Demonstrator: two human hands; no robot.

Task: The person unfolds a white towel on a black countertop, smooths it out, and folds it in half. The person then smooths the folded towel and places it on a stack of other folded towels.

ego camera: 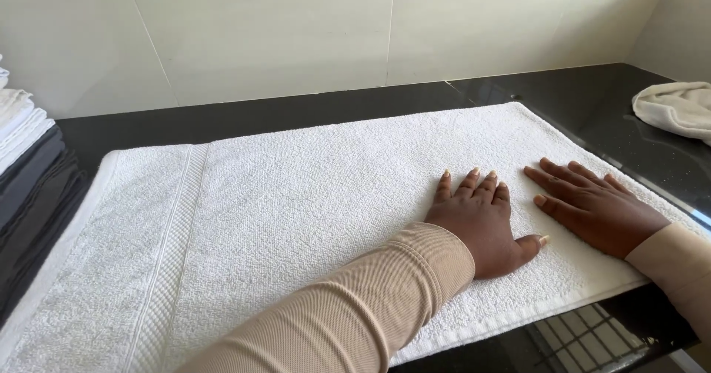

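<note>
white towel (296, 217) cut off at bottom-left, folded stack (26, 158) and cream cloth (678, 110) cropped by edges

You see a pale tiled wall (296, 32) behind a glossy black table (563, 95), both lit by soft daylight.

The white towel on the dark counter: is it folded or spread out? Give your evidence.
Spread out. The white towel lies flat on the counter, the left hand and right hand pressed palm-down on it.
</note>
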